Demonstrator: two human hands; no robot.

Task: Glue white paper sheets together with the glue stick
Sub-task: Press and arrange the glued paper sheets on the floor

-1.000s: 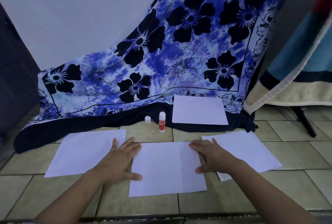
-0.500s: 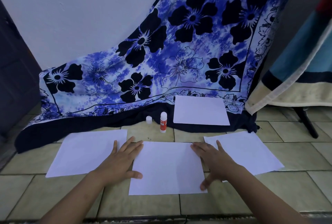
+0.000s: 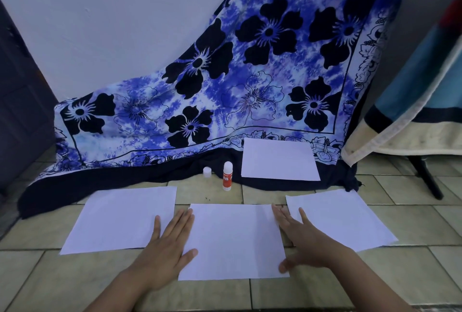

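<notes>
Judging by the layout, the job is partly done at most. Four white sheets lie apart from each other, and the hands are busy with only one of them. The middle sheet (image 3: 235,239) lies flat on the tiled floor (image 3: 400,274), smooth and uncreased with square corners. Whether it is a single sheet or a pair already stuck together cannot be told from above.

The left hand (image 3: 165,254) lies flat over the middle sheet's left edge, fingers straight and close together, thumb resting on the paper. The right hand (image 3: 305,244) lies flat along its right edge, fingers spread, thumb reaching to the near right corner. Neither hand pinches anything. It looks like pressing or squaring up, not spreading glue.

The left sheet (image 3: 120,219) lies just beside the middle sheet, with a narrow gap between them. The right sheet (image 3: 340,219) lies on the other side, turned a little askew. A far sheet (image 3: 278,160) lies beyond the middle sheet, on the dark hem of a floral cloth (image 3: 225,86). All three look untouched.

The glue stick (image 3: 227,176) stands upright beyond the middle sheet's far edge, red and white and out of either hand's grasp. A small white cap (image 3: 207,171) stands just to its left (presumably its lid, so it may be ready for use). Most of the joining likely remains.
</notes>
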